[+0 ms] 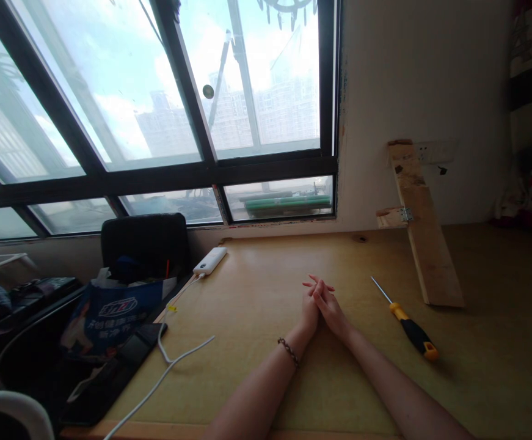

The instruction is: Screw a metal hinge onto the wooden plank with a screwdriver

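My left hand [310, 308] and my right hand [330, 305] are clasped together above the middle of the table, with their fingers interlaced. A few fingertips stick out at the top of the clasp. No object shows in either hand. A braided bracelet circles the left wrist. To the right of my hands lies a screwdriver [413, 329] with a black and yellow handle, its metal shaft aimed up and left. Behind it, a wooden board [430, 250] leans against the wall, and a metal hinge [406, 214] joins a small wood block [389, 217] to its side.
A white power bank [211, 261] with a white cable [170, 360] lies along the left side of the yellowish table [256, 275]. Left of the table stand a black chair [144, 238] and a blue bag [110, 311]. Windows and a wall socket [435, 151] are behind.
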`<act>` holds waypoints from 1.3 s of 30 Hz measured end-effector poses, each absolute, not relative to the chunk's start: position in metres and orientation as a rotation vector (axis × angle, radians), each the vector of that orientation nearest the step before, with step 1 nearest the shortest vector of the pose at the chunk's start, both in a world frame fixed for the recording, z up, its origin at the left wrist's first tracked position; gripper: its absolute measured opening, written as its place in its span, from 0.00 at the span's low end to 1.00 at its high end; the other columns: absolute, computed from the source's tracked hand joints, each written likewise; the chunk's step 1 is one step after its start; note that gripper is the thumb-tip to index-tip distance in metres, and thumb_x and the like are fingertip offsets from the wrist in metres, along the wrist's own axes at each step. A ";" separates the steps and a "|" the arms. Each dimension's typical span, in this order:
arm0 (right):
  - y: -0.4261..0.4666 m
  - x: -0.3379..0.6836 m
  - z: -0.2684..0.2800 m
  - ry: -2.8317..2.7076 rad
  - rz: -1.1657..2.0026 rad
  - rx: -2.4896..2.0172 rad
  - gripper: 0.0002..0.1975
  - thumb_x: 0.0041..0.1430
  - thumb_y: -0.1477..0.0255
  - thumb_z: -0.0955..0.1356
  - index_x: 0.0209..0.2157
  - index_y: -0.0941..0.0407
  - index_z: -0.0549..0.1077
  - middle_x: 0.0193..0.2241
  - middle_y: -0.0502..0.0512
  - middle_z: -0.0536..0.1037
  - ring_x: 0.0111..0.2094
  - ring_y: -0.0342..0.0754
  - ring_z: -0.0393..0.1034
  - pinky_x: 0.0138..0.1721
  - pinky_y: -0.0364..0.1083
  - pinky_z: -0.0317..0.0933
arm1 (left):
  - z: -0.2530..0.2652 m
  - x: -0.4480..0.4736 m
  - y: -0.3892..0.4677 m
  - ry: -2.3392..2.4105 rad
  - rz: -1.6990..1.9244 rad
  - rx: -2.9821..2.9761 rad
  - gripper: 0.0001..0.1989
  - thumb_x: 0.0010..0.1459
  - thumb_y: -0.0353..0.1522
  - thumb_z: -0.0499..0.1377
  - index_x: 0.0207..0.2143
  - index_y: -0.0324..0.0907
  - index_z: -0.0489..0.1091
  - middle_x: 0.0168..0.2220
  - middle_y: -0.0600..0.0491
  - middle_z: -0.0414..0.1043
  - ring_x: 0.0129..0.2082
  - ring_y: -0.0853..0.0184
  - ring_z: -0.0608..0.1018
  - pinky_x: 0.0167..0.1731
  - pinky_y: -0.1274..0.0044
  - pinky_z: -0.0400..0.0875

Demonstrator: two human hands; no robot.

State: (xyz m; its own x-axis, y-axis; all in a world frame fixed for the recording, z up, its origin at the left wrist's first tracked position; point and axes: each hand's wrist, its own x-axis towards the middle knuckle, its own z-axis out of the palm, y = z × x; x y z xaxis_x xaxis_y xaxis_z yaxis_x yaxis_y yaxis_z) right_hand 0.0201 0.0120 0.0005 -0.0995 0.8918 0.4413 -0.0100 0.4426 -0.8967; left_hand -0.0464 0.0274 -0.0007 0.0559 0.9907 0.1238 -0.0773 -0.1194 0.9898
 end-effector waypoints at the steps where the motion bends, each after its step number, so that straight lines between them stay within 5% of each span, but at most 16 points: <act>1: 0.012 0.020 0.000 -1.473 0.924 -0.825 0.27 0.59 0.56 0.57 0.56 0.53 0.57 0.49 0.61 0.69 0.49 0.51 0.64 0.52 0.55 0.56 | -0.001 -0.046 0.027 1.034 1.297 1.283 0.22 0.54 0.46 0.48 0.28 0.40 0.72 0.34 0.47 0.74 0.39 0.61 0.75 0.44 0.72 0.67; 39: 0.013 0.021 0.000 -1.483 0.926 -0.844 0.27 0.58 0.56 0.57 0.56 0.54 0.57 0.48 0.61 0.69 0.49 0.51 0.64 0.52 0.54 0.56 | 0.001 -0.046 0.028 0.949 1.332 1.283 0.20 0.54 0.45 0.48 0.27 0.39 0.71 0.31 0.47 0.73 0.36 0.61 0.75 0.43 0.72 0.67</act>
State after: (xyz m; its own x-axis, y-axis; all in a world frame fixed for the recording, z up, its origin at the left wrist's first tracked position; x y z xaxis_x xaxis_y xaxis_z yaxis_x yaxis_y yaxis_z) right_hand 0.0210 0.0127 0.0001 -0.1050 0.8969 0.4296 0.0081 0.4327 -0.9015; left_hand -0.0459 0.0281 0.0005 0.0795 0.9788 0.1888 -0.1409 -0.1764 0.9742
